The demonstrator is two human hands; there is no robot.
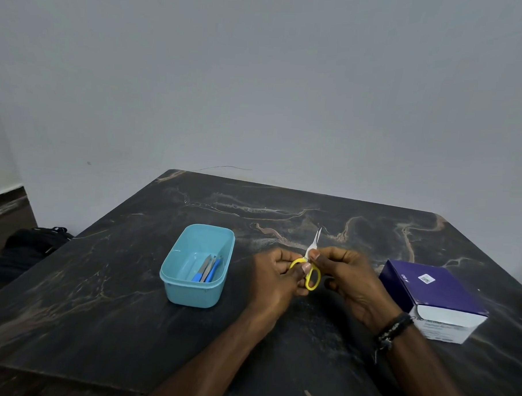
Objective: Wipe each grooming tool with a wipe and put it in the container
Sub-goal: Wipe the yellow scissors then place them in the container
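Yellow-handled scissors (310, 266) held above the dark marble table (100, 295), blades pointing away: left hand (276, 274) grips a handle loop, right hand (344, 275) pinches a white wipe (310, 250) round the blades. Blue container (197, 265), left of the hands, holds several tools (208, 269); purple box (435, 298) at right

One scissors (310, 267), one container (172, 279), one box (435, 290), two hands

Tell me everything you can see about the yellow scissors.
The small scissors have yellow plastic loop handles and short, pale metal blades, closed and pointing away toward the wall. They are held above the dark marbled table, the left hand gripping one loop, the right hand pinching the blade base.
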